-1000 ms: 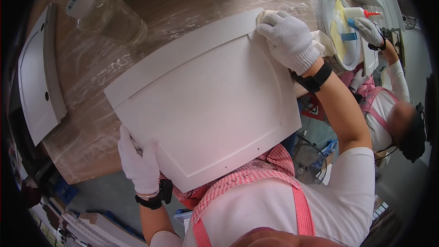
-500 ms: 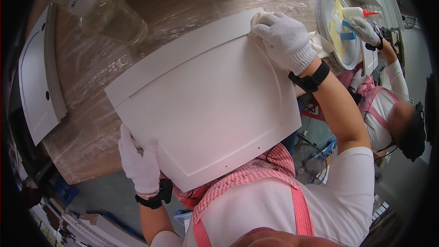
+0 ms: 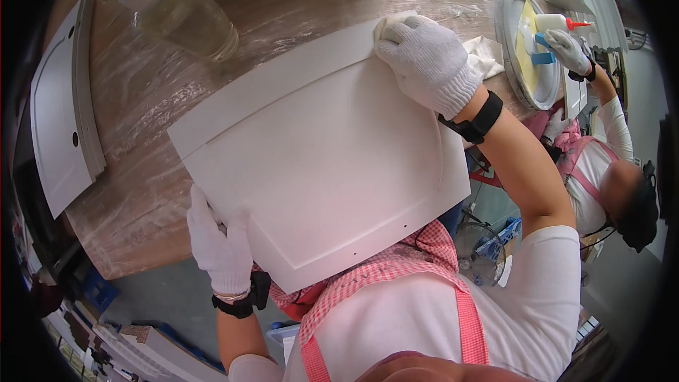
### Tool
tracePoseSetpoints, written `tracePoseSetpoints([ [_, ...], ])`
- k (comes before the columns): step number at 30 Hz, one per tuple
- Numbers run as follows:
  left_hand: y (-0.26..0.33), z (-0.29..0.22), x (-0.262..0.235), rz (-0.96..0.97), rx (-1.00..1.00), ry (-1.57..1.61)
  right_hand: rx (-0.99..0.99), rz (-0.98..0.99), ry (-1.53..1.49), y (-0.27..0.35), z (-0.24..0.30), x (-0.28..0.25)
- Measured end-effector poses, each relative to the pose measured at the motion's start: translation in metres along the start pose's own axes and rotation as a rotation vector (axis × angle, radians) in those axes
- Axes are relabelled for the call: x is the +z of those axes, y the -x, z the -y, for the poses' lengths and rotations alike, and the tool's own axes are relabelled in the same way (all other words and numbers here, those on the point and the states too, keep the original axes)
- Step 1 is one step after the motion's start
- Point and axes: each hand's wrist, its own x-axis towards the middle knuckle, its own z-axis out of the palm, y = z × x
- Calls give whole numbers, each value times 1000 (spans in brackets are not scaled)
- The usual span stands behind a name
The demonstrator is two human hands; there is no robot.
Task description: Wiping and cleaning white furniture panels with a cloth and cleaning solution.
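A white panel [image 3: 332, 163] with a raised border and small holes along its near edge lies tilted across the table's front, its near side against my apron. My left hand [image 3: 219, 247], in a white knit glove, grips the panel's left corner, thumb on top and fingers at the edge. Over at the far right corner, my gloved right hand [image 3: 428, 64] presses a cream cloth [image 3: 384, 27] onto the panel's far border. Most of that cloth is hidden under the fingers.
Plastic film covers the brown table [image 3: 283, 0]. A jar of clear liquid [image 3: 187, 18] stands far left, beside stacked white panels [image 3: 60, 113]. At right are a crumpled cloth [image 3: 484, 56], a round lid [image 3: 506, 21] and a glue bottle [image 3: 552, 22]. A co-worker's gloved hand [image 3: 566, 51] reaches there.
My right hand has slid a little left along the panel's far border with the cloth. The panel and my left hand have shifted slightly right in the picture.
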Motion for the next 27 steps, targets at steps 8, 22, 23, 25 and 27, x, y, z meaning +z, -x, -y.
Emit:
tracePoseSetpoints([
  [8,0,-1,-1,6,9,4,22,-37,14,3,-1,3],
  [22,-1,0,1,17,-55,17,265,54,173,46,-59,4],
  [23,-1,1,1,0,-24,1,291,-16,103,50,-58,5],
  [25,0,-1,-4,5,-33,-8,311,-91,17,45,-38,2],
  [27,-2,-5,-3,4,-38,-15,189,8,-93,17,0,1],
])
